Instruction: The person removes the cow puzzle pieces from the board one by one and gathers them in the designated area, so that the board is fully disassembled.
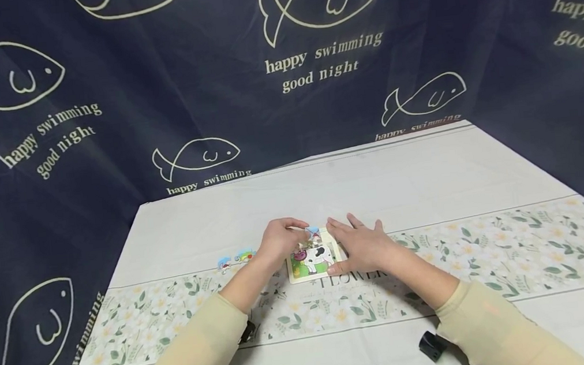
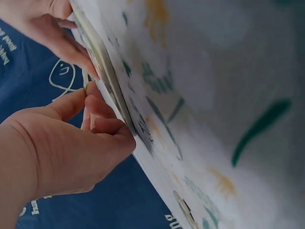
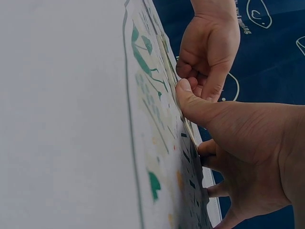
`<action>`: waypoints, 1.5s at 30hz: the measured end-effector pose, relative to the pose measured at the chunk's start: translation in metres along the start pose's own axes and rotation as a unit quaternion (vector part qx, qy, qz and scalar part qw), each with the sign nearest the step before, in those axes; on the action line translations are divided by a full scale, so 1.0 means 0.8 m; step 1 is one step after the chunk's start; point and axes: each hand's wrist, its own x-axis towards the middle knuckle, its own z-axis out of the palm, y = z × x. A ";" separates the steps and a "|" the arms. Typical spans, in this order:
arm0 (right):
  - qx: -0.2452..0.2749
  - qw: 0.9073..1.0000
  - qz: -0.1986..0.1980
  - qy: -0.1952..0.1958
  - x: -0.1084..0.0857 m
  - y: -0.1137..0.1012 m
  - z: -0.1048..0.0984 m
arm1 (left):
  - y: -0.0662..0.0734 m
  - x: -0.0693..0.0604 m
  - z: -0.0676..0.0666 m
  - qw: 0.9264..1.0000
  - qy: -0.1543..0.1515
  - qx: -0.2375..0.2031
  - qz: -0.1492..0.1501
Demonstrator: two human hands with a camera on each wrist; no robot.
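Note:
A small jigsaw puzzle board (image 1: pixel 302 278) with a cow picture lies on the table in the head view. My left hand (image 1: pixel 280 241) is at its upper left, pinching a puzzle piece (image 1: pixel 313 231) with blue on it at the board's top edge. The fingertips partly hide this piece. On the board's right side rests my right hand (image 1: pixel 362 247), fingers spread, with the thumb at the lower right corner. In the right wrist view, the right thumb (image 3: pixel 190 98) presses along the board's edge. The left wrist view shows the left hand (image 2: pixel 71 148) with bent fingers close to the board.
Two loose puzzle pieces, one blue (image 1: pixel 224 262) and one green (image 1: pixel 245 255), lie left of the board. A white tablecloth (image 1: pixel 376 187) with a floral band covers the table. Behind hangs a dark blue curtain (image 1: pixel 242 94) with fish drawings.

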 end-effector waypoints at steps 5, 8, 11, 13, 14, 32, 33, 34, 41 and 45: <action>0.003 1.000 0.001 -0.001 0.002 -0.002 0.001 | -0.003 -0.002 -0.013 1.000 0.000 -0.014 -0.002; 0.004 1.000 0.002 0.000 0.002 -0.002 0.002 | -0.008 -0.003 -0.021 1.000 -0.003 -0.017 0.002; 0.005 1.000 0.004 0.001 0.001 -0.002 0.001 | -0.015 -0.006 -0.030 1.000 -0.005 -0.016 0.009; 0.005 1.000 0.004 0.003 0.001 -0.001 0.001 | -0.020 -0.008 -0.037 1.000 -0.002 -0.013 0.011; 0.005 1.000 0.004 0.004 0.001 -0.001 0.001 | -0.023 -0.009 -0.041 1.000 0.000 -0.012 0.011; 0.007 1.000 0.000 0.009 0.000 0.000 0.001 | -0.046 -0.020 -0.087 1.000 0.022 0.012 -0.017; 0.006 1.000 0.000 0.009 0.000 0.000 0.001 | -0.047 -0.020 -0.089 0.999 0.023 0.010 -0.020; 0.006 1.000 0.000 0.009 0.000 0.000 0.000 | -0.047 -0.020 -0.090 0.999 0.025 0.009 -0.021; 0.004 1.000 -0.002 0.011 0.000 -0.001 0.000 | -0.051 -0.021 -0.097 0.999 0.031 0.012 -0.021; 0.005 1.000 -0.003 0.011 -0.001 -0.002 0.000 | -0.051 -0.021 -0.098 0.999 0.034 0.021 -0.029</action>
